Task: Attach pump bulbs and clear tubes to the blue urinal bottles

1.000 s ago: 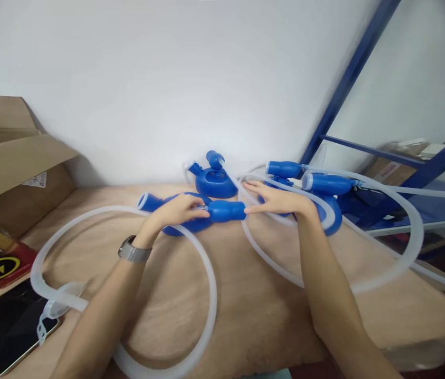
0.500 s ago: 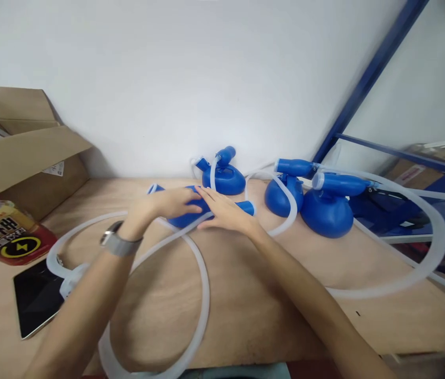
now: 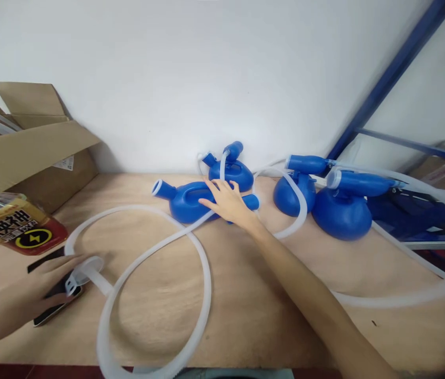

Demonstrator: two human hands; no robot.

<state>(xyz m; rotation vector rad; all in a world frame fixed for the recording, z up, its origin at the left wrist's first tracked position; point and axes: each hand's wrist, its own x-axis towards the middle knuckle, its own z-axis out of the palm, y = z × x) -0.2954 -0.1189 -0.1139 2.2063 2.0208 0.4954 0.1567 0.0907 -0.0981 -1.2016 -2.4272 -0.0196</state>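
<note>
My right hand (image 3: 228,202) lies flat, fingers apart, on a blue plastic vessel (image 3: 189,201) with a spout, in the middle of the wooden table (image 3: 246,295). A translucent white hose (image 3: 155,247) runs from the vessel and loops over the table. My left hand (image 3: 47,287) is low at the left, blurred, around the hose's funnel-shaped end piece (image 3: 84,271), over a black phone (image 3: 54,310). Its fingers look curled about the end piece.
Three more blue vessels stand behind and right: one (image 3: 232,168) at the wall, two (image 3: 295,189) (image 3: 343,208) with hoses (image 3: 423,297) looping right. An open cardboard box (image 3: 33,147) and a yellow-red packet (image 3: 13,226) sit at the left. A blue shelf frame (image 3: 392,73) rises at the right.
My left hand has left the blue vessel and moved down-left to the hose's end piece by the phone. My right hand stays on the vessel. The view has shifted left.
</note>
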